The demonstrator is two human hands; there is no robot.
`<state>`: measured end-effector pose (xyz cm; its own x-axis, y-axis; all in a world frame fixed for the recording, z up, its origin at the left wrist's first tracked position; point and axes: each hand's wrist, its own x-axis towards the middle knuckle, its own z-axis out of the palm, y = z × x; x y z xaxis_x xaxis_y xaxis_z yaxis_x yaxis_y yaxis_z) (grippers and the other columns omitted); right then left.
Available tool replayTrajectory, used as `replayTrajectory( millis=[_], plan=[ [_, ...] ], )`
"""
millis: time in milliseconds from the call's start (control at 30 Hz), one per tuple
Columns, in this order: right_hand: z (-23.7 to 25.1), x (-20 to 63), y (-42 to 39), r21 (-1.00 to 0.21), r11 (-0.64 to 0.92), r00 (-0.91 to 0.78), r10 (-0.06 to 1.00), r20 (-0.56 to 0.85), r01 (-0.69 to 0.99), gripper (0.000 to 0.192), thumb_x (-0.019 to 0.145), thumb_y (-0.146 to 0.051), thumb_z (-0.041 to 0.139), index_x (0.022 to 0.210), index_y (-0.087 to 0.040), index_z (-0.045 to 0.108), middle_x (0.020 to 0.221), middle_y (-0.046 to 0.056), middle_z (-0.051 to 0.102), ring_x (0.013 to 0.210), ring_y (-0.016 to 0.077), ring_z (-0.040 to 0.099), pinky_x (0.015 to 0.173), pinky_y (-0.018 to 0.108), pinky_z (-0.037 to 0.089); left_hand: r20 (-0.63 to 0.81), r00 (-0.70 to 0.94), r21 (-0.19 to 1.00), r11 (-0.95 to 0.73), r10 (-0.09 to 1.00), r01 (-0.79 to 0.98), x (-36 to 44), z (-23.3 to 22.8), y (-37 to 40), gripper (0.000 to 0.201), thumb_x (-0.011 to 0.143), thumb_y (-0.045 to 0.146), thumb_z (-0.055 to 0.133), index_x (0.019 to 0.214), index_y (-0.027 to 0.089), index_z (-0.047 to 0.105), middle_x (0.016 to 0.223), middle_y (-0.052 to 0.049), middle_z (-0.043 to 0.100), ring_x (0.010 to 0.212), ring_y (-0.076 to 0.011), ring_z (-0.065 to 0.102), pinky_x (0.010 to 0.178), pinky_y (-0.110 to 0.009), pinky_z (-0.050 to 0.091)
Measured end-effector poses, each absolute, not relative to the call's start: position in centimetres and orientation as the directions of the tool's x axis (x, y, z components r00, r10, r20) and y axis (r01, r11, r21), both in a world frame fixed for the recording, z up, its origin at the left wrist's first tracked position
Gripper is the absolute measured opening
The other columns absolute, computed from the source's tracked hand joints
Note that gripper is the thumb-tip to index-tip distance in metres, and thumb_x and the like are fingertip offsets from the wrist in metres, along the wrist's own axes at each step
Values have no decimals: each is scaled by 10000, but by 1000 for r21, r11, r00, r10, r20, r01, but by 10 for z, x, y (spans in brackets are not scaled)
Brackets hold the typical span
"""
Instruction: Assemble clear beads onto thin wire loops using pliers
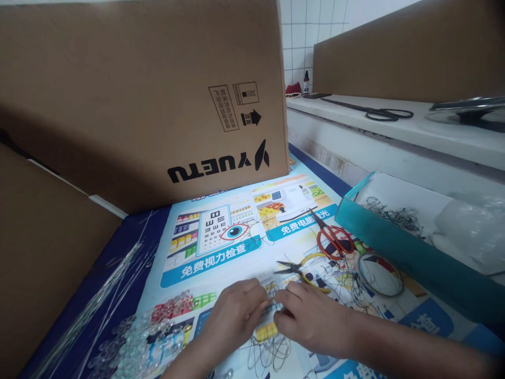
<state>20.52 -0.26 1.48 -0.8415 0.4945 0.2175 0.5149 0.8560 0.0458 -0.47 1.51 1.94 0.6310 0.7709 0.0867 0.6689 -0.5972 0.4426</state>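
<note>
My left hand (240, 310) and my right hand (305, 316) are close together over the printed sheet, fingers closed in a pinch. Thin bent wire (271, 290) shows between the fingertips; its ends are hidden by the fingers. Below the hands lie loose loops of thin wire (270, 353). Just beyond my right hand are yellow-handled pliers (303, 271), jaws pointing left. Red-handled scissors (334, 239) rest farther back. To the left of my left hand spreads a heap of clear beads (136, 342).
A large cardboard box (138, 95) stands at the back left. On the right are a teal box (394, 252) holding tangled wire and a plastic bag, and a round dish (381, 273). Straight wires (106, 289) lie at left. Black scissors (379, 111) are on the ledge.
</note>
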Motion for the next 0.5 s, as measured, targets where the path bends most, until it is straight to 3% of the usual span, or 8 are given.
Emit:
replayTrajectory(
  millis=[500],
  plan=[
    [18,208,2,-1,859,-849,507,146,513,27,874,-177,498,896,-185,512,968,52,520,859,196,435,639,304,326,68,613,530,-549,787,646,-7,20,18,189,926,254,409,781,196,516,754,-7,539,718,-156,503,631,-258,348]
  ],
)
